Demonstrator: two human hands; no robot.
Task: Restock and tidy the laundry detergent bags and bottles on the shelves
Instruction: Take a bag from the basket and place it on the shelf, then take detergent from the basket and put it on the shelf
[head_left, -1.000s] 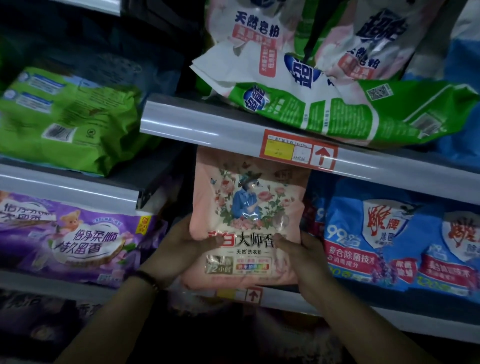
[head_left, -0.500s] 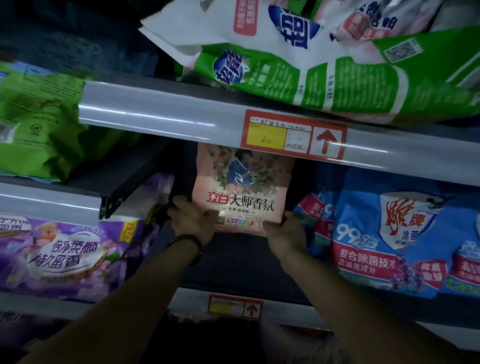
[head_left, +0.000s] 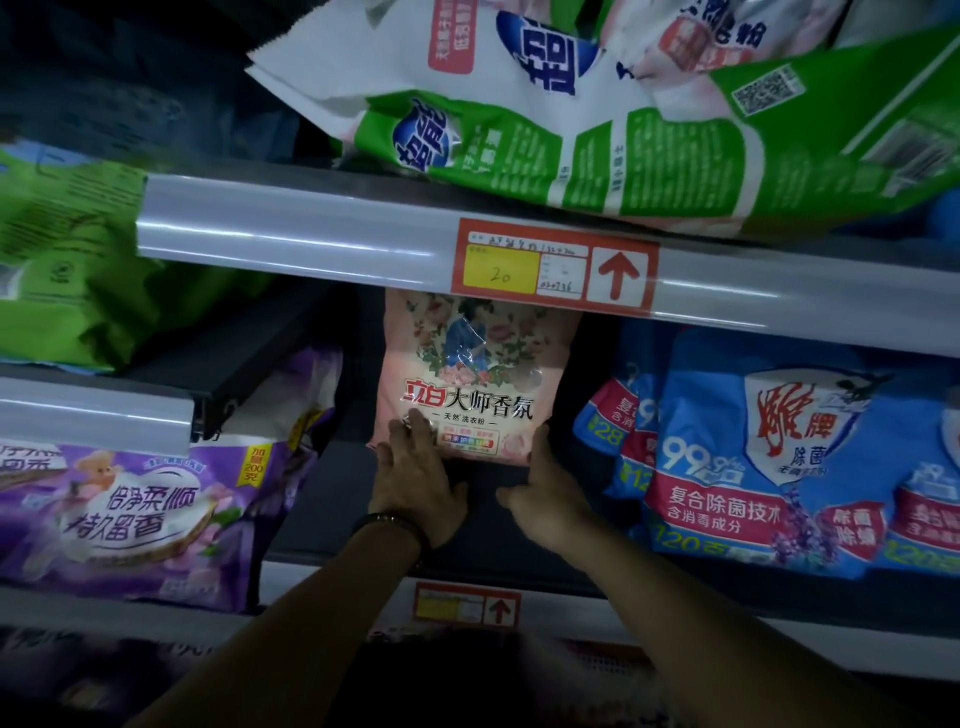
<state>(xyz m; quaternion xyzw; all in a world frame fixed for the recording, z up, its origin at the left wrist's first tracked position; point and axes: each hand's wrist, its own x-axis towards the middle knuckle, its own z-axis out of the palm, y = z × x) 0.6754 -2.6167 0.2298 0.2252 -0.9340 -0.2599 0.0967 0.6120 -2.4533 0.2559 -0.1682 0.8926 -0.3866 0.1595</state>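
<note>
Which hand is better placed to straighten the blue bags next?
Right, probably: the right hand touches the pink bag's lower right corner, nearest the blue bags; the left hand rests on its front, farther away.

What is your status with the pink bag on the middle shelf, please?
Left hand and right hand open, fingers pressing pink floral plastic detergent bag low down. Bag upright, deep on dark shelf. Blue plastic detergent bags alongside; nothing blocking.
</note>
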